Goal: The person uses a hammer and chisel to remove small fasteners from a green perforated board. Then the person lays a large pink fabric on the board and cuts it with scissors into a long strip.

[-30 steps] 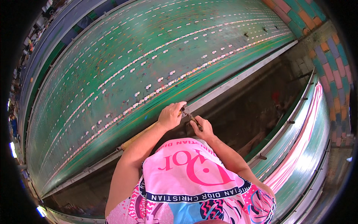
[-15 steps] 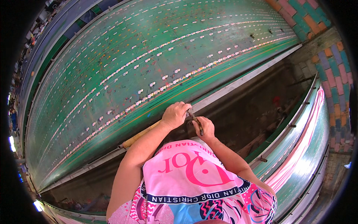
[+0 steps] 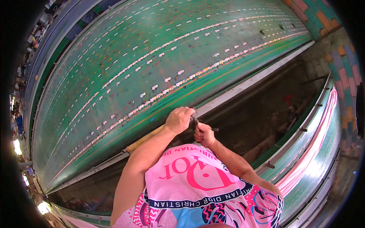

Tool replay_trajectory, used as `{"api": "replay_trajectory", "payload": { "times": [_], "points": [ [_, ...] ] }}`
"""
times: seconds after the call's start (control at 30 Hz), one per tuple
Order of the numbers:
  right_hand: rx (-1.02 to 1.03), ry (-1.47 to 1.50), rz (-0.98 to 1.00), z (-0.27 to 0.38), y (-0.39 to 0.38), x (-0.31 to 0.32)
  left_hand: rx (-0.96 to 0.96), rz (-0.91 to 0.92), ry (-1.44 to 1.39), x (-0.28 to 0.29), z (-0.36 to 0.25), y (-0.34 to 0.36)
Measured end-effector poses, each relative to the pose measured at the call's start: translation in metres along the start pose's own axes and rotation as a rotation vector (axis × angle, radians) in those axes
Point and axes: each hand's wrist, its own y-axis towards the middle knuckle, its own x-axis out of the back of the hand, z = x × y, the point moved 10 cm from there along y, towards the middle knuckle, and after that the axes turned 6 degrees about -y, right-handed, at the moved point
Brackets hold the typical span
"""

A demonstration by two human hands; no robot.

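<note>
My left hand [image 3: 180,119] is closed at the near edge of a long green table [image 3: 190,99], by its pale metal rail [image 3: 232,91]. Whatever its fingertips pinch is hidden by the hand. Just right of and below it, my right hand [image 3: 205,135] grips a short dark rod [image 3: 215,129], whose end sticks out to the right past the fist. A dark metal piece [image 3: 194,119] shows between the two hands, close against the rail. Whether the rod joins this piece I cannot tell.
A yellowish tube [image 3: 146,139] lies along the table edge under my left forearm. Rows of small white marks run along the green top. A dark gap [image 3: 262,102] separates it from a second green table with pink striped cloth [image 3: 306,159]. Coloured bricks [image 3: 344,64] stand at the right.
The rod in my right hand has swung from pointing down toward me to pointing right, and the right hand has dropped slightly. My left hand stays at the rail. The view has shifted a little.
</note>
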Motion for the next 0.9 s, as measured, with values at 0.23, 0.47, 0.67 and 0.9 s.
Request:
{"api": "replay_trajectory", "payload": {
  "times": [0.23, 0.47, 0.67, 0.9],
  "points": [
    [-0.2, -0.254, 0.039, 0.017, -0.008, 0.008, 0.045, 0.018, -0.014, 0.007, 0.0, 0.003],
    [0.398, -1.439, -0.167, 0.114, -0.057, 0.052, 0.29, -0.042, 0.047, 0.013, 0.02, -0.014],
    [0.564, -1.216, -0.328, 0.175, -0.049, 0.069, 0.274, -0.13, 0.05, 0.029, 0.005, -0.014],
    [0.798, -1.034, -0.17, 0.184, -0.036, -0.006, 0.358, -0.142, 0.116, 0.028, 0.014, -0.03]
  ]
}}
